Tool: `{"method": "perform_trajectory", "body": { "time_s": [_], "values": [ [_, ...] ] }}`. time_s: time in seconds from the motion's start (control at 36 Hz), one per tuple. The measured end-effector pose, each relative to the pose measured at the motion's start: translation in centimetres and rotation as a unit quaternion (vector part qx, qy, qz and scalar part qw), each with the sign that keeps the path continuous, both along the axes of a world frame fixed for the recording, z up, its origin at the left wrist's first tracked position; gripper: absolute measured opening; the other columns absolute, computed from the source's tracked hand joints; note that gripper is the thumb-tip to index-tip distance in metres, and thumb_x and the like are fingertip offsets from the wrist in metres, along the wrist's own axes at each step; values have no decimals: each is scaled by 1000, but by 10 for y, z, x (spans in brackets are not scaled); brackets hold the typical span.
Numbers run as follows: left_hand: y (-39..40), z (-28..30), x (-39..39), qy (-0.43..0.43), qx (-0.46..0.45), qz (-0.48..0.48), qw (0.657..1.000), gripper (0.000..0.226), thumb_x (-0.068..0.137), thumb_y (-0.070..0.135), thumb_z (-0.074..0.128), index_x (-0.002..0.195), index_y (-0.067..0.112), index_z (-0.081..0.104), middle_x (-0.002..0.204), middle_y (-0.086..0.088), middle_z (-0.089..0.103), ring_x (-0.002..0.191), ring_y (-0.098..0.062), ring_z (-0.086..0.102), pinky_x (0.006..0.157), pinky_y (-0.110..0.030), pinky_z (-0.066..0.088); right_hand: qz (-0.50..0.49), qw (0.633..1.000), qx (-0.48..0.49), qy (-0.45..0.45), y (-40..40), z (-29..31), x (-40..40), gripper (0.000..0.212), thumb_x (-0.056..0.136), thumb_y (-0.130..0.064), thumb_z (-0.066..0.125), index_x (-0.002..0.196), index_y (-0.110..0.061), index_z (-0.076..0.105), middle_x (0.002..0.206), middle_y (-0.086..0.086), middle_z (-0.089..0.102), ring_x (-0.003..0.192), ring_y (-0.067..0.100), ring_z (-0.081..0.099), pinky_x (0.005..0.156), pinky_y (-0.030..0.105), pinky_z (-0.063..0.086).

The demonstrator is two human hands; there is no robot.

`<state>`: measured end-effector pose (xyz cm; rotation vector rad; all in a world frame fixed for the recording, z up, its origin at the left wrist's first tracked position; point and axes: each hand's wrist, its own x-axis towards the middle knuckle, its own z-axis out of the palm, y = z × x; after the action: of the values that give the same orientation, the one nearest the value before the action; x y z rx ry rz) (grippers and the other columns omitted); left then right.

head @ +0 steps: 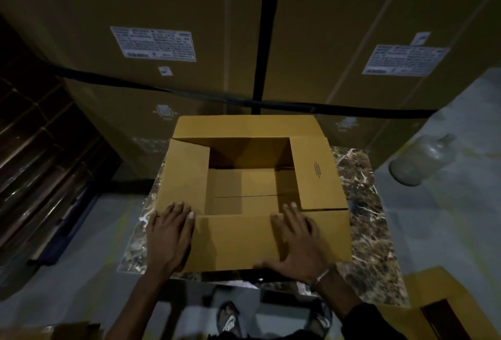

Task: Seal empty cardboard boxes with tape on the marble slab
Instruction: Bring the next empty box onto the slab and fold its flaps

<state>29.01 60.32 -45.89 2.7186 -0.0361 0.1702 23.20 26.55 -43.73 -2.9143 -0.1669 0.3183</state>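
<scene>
An empty brown cardboard box (pixel 238 242) stands on the dark veined marble slab (pixel 363 220) with its top open. All its flaps are spread: the far one leans back, the left and right ones angle outward, and the near one slopes toward me. My left hand (pixel 169 234) rests flat on the near left corner, fingers over the left flap's edge. My right hand (pixel 296 245) lies spread on the near flap, fingers apart, a bead bracelet on the wrist. No tape is visible.
Tall stacked cartons (pixel 189 41) with white labels rise right behind the slab. A clear glass jar (pixel 423 161) lies on the grey floor at right. Another open cardboard box (pixel 439 310) sits at the lower right. Dark wooden slats (pixel 40 150) fill the left side.
</scene>
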Motion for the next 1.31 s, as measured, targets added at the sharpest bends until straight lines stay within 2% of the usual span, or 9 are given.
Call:
{"method": "perform_trajectory", "body": {
  "time_s": [0.19, 0.36, 0.44, 0.56, 0.67, 0.78, 0.92, 1.08, 1.31],
  "values": [
    [10, 12, 7, 16, -28, -13, 999, 64, 111, 55, 23, 134, 19, 71, 137, -4, 70, 132, -24, 59, 118, -48, 32, 96, 990, -101, -23, 7, -9, 4, 139, 57, -31, 87, 164, -29, -1, 170, 19, -4, 157, 41, 0, 116, 69, 15],
    [26, 65, -4, -48, -257, 30, 965, 50, 109, 61, 34, 124, 32, 71, 118, 5, 72, 103, -13, 67, 87, -36, 55, 161, 985, 33, 42, -15, 40, 0, 92, 77, -52, 68, 159, -35, 30, 169, 3, 24, 156, 22, 20, 124, 48, 24],
    [33, 82, -9, -96, -272, 37, 957, 52, 109, 53, 36, 122, 22, 76, 116, 0, 72, 100, -10, 64, 82, -19, 50, 133, 987, 84, 40, -22, 72, 14, 63, 76, -43, 67, 139, -37, 62, 145, -10, 60, 132, 11, 55, 107, 36, 49],
    [33, 101, -10, -159, -243, 1, 957, 47, 110, 41, 42, 113, 13, 79, 109, -1, 74, 105, -3, 65, 95, -33, 49, 116, 993, 32, 10, -19, 116, 51, 36, 86, -47, 64, 121, -40, 73, 110, -10, 77, 98, 14, 72, 78, 30, 56],
    [17, 115, 0, -238, -177, -74, 952, 33, 102, 33, 56, 111, 10, 78, 112, -2, 74, 109, -11, 66, 108, -38, 44, 81, 994, -16, -77, -11, 133, 87, 29, 91, -34, 69, 120, -33, 73, 98, 1, 76, 94, 26, 69, 65, 31, 44],
    [-10, 87, 19, -170, -143, -150, 963, 46, 97, 45, 63, 131, 15, 72, 146, -5, 64, 142, -23, 52, 122, -54, 33, 45, 992, -11, -114, -9, 101, 119, 54, 89, -35, 72, 141, -31, 57, 129, -3, 65, 131, 22, 52, 97, 41, 46],
    [-38, 14, 40, -27, -35, -157, 987, 77, 100, 75, 37, 165, 33, 32, 177, 1, 12, 164, -21, 5, 130, -57, 11, 15, 999, -11, -39, -19, 48, 147, 63, 100, -37, 57, 158, -34, 32, 159, -4, 40, 152, 18, 27, 116, 40, 28],
    [-48, -17, 38, -19, 38, -121, 992, 76, 102, 75, 33, 165, 34, 32, 175, 1, 19, 162, -22, 17, 128, -53, 19, 32, 999, 9, 32, -36, 35, 176, 53, 99, -46, 59, 148, -29, 48, 157, 1, 43, 153, 23, 27, 113, 47, 35],
    [-50, -13, 45, 34, 40, -102, 993, 73, 103, 76, 28, 165, 37, 31, 175, 7, 15, 163, -15, 8, 130, -47, 12, -363, 907, 214, 3, -108, 48, 271, 65, 95, -37, 68, 151, -16, 43, 151, 18, 41, 137, 41, 43, 108, 49, 42]
  ]
}}
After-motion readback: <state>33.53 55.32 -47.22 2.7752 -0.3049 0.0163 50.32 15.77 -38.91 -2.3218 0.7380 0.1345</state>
